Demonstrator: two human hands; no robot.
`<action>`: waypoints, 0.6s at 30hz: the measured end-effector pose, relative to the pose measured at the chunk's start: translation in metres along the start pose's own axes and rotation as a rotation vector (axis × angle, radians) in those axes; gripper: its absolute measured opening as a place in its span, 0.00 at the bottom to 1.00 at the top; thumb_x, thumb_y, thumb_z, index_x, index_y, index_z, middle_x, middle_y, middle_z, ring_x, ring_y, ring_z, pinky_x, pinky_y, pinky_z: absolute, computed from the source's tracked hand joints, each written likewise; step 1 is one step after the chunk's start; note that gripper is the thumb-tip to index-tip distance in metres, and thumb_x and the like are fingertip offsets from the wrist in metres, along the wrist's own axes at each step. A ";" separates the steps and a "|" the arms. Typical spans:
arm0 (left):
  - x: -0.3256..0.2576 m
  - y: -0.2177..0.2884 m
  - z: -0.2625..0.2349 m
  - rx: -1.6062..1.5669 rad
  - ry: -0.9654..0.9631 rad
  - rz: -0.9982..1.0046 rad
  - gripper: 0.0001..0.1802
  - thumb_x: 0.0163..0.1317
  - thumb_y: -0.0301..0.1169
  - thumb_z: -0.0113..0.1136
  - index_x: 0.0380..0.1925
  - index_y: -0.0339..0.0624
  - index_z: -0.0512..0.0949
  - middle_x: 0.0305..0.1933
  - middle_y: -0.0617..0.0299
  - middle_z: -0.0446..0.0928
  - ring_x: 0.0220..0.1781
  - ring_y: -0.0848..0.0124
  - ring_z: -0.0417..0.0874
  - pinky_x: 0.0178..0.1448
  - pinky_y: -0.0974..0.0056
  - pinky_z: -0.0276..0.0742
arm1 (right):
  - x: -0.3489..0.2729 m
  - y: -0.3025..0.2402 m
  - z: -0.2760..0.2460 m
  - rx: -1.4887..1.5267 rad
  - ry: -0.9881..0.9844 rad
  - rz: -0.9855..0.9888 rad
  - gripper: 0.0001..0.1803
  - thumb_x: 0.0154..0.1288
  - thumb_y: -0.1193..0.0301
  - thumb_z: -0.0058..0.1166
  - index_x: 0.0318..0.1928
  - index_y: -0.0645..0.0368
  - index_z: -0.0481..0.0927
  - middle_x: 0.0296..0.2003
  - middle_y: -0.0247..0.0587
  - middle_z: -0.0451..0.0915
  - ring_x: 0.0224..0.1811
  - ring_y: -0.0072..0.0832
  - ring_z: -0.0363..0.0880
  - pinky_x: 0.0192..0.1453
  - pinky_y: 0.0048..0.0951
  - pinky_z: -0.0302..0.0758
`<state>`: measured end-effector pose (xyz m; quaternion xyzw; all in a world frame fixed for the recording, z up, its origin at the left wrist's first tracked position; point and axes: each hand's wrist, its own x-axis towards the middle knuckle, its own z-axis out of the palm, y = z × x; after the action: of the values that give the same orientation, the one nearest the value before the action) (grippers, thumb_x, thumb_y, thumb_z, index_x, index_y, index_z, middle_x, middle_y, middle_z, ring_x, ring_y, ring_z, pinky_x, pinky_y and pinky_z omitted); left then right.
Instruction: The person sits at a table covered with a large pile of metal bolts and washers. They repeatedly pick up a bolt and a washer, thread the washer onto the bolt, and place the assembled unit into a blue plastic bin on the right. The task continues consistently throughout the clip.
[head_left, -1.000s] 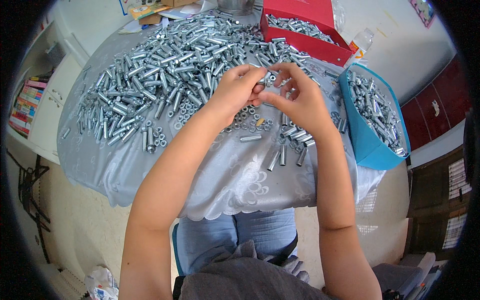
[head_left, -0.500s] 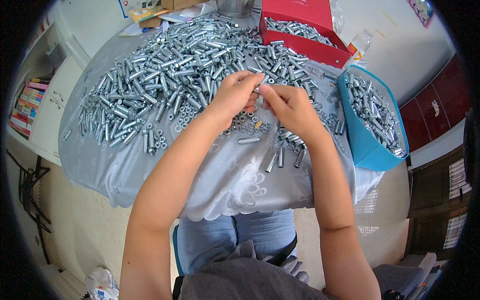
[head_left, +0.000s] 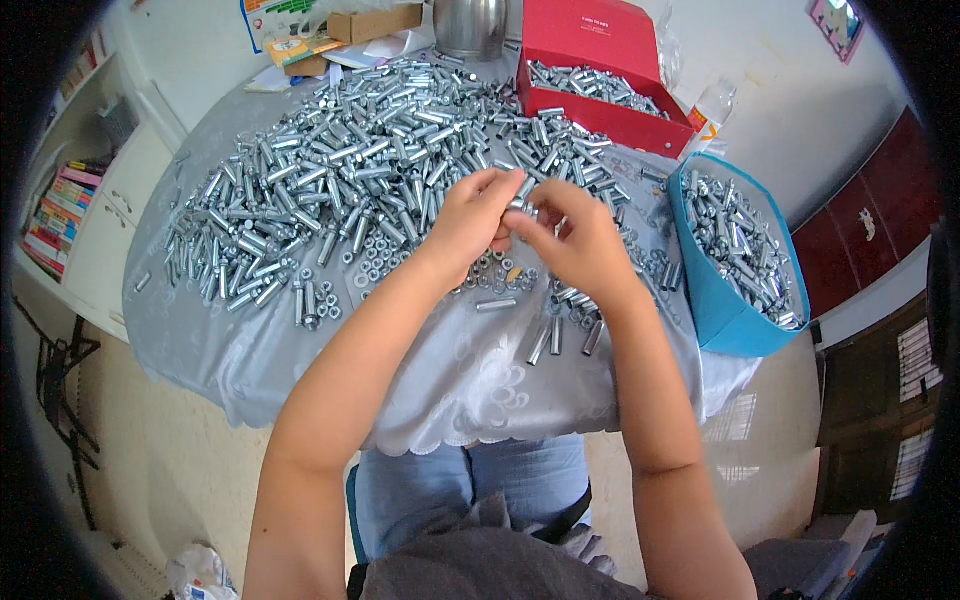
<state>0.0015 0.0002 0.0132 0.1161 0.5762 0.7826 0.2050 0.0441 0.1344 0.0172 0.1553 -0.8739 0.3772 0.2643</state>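
Both of my hands meet over the middle of the table, in front of a large heap of silver expansion bolts [head_left: 350,150]. Between the fingers of my left hand [head_left: 468,225] is one such bolt [head_left: 524,188], mostly covered by the fingertips. My right hand [head_left: 583,238] pinches at the lower end of the same bolt with thumb and bent fingers; any small part there is hidden. Loose hex nuts [head_left: 376,262] lie left of my left wrist, and washers [head_left: 487,272] lie just below the hands. A single metal sleeve [head_left: 496,304] rests on the cloth nearer me.
A blue fabric bin [head_left: 735,325] full of bolts stands at the right edge. Behind are an open red box [head_left: 610,125] of bolts, a plastic bottle [head_left: 712,108], a metal pot [head_left: 470,30] and a cardboard box [head_left: 375,22]. A grey patterned cloth [head_left: 440,390] covers the table.
The view has tilted slightly, so the table sits lower. My right thumb and fingers have shifted a little along the bolt and loosened; the left hand keeps its grip.
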 end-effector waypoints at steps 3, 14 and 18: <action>0.003 -0.003 0.000 0.041 0.047 0.002 0.13 0.61 0.41 0.50 0.24 0.47 0.66 0.16 0.73 0.61 0.14 0.84 0.58 0.19 0.75 0.54 | 0.000 -0.002 -0.003 -0.062 -0.077 -0.016 0.17 0.57 0.60 0.53 0.23 0.63 0.76 0.15 0.45 0.71 0.18 0.37 0.72 0.26 0.33 0.68; 0.003 -0.001 -0.002 -0.071 0.017 0.011 0.12 0.62 0.41 0.49 0.27 0.46 0.68 0.21 0.72 0.65 0.18 0.84 0.65 0.20 0.76 0.62 | 0.000 -0.011 -0.003 0.034 -0.181 0.159 0.15 0.61 0.62 0.49 0.29 0.65 0.73 0.20 0.50 0.73 0.21 0.38 0.73 0.26 0.34 0.67; 0.001 0.001 -0.002 -0.127 -0.085 0.010 0.10 0.63 0.39 0.48 0.27 0.45 0.68 0.21 0.71 0.64 0.19 0.84 0.64 0.20 0.76 0.61 | -0.004 -0.007 0.004 0.396 -0.184 0.271 0.19 0.63 0.59 0.45 0.29 0.66 0.74 0.20 0.44 0.74 0.21 0.32 0.73 0.26 0.31 0.67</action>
<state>-0.0008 -0.0011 0.0134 0.1388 0.5154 0.8130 0.2324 0.0490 0.1273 0.0167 0.1194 -0.8161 0.5574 0.0951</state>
